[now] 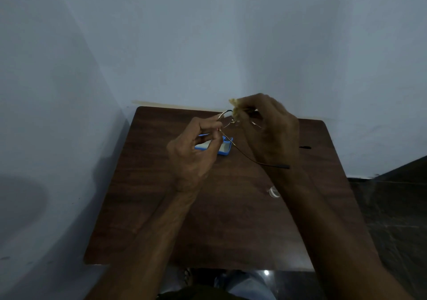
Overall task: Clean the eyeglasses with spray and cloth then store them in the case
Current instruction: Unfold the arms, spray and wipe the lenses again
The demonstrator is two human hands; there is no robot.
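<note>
- Wood-grain brown surface point(161, 207) fills the middle of the frame, pushed against a pale blue-grey wall point(208, 45). Dark floor point(392, 207) shows at the right edge.
- Both hands are raised above the far half of the surface, a little above the centre of the frame, with the eyeglasses point(223, 114) held between them, off the surface.
- The left hand point(191, 151) pinches the thin gold frame near its hinge. Its fingers point(213, 126) are curled in, with thumb and fingertips closed on the metal.
- One temple point(245, 154) runs from that pinch down toward the right of the frame and ends in a black tip. A second black tip shows just right of the right hand.
- The right hand point(270, 126) is bunched around a yellow cloth point(235, 107), which its curled fingers point(248, 105) press onto the lens on its side. That lens is mostly hidden by the cloth and hand.
- The blue case point(225, 148) lies flat on the surface under the left hand and is partly covered by it. A pale inner face is visible.
- A small clear object point(273, 192) sits on the surface right of centre, beside the right forearm. It is too dim to identify.
</note>
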